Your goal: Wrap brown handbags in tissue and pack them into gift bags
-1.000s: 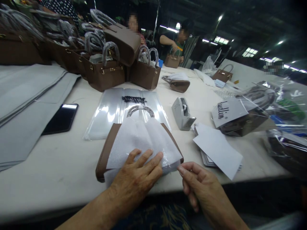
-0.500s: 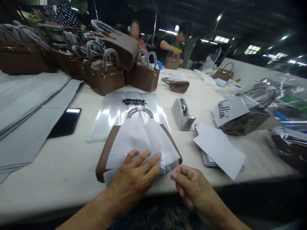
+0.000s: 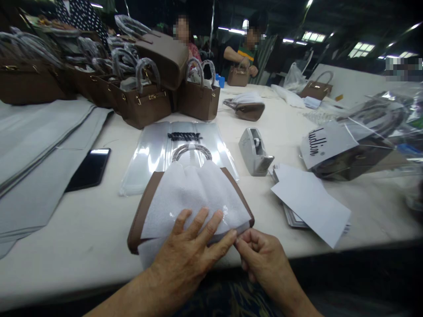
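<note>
A brown handbag lies flat near the table's front edge, wrapped in white foam sheet. Its wrapped handle points away from me. My left hand lies flat on the wrap's near edge with fingers spread. My right hand is closed in a pinch at the wrap's near right corner, touching my left fingertips. What it pinches is too small to name; a shiny strip of clear tape shows on the wrap there.
A clear printed plastic bag lies beyond the handbag. A grey tape dispenser, white cards and a bagged handbag are to the right. A black phone and grey sheets lie left. Several brown handbags and other people are behind.
My right hand has moved left from beside the wrap's corner until its pinched fingers meet my left fingertips. My left hand stays pressed on the wrap.
</note>
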Available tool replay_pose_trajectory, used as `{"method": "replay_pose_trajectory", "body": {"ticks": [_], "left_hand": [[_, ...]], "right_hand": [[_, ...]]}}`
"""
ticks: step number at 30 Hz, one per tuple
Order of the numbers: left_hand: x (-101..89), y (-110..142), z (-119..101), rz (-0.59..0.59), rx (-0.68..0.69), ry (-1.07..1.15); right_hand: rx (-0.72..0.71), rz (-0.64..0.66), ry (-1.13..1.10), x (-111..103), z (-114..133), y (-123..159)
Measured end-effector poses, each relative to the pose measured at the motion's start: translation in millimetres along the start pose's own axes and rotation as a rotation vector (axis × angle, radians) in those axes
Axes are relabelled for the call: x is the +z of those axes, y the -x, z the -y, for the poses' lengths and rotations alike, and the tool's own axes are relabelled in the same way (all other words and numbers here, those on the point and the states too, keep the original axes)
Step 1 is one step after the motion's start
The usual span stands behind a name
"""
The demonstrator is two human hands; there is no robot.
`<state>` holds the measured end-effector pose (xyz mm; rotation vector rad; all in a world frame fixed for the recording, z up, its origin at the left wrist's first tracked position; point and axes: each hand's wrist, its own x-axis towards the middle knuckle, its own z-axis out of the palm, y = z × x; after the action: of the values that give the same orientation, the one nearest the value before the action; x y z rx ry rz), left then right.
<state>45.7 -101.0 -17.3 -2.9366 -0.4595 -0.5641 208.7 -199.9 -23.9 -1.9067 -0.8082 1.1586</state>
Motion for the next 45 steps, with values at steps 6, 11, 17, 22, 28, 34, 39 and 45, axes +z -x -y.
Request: {"method": "replay_pose_trajectory", "body": {"ticks": [6, 11, 17, 22, 28, 34, 39, 45], "left_hand": [[3.0, -0.6, -6.3, 0.007, 0.051, -0.136], [6.8, 3.0, -6.6, 0.022, 0.074, -0.177], [-6.1, 4.9, -12.5, -0.014, 0.064, -0.107], [-20.2, 52.0, -14.1, -0.420, -0.127, 0.076], [-22.3, 105.4, -6.8, -0.513, -0.788, 0.389], [-22.9, 92.4, 5.6, -0.431, -0.763, 0.638], [-23.2, 86.0, 11.3, -0.513, -0.767, 0.770], [-22.4, 81.8, 11.0, -0.636, -0.825, 0.821]], "right_hand": [[-0.132, -0.112, 0.139, -1.1, -24.3, -15.6], [-0.379, -0.281, 0.514, -33.0, -17.1, -2.3], [-0.946, -0.176, 0.206, -17.1, 56.7, 6.3], [-0.921, 0.071, 0.227, 28.0, 63.1, -27.5], [-1.191, -0.059, 0.684, 40.3, 64.7, -21.7], [-1.475, -0.100, 1.029, 57.8, 70.6, -22.5], [-1.561, -0.082, 1.063, 59.8, 68.5, -29.3], [-1.548, -0.063, 0.973, 60.3, 70.1, -31.5]]}}
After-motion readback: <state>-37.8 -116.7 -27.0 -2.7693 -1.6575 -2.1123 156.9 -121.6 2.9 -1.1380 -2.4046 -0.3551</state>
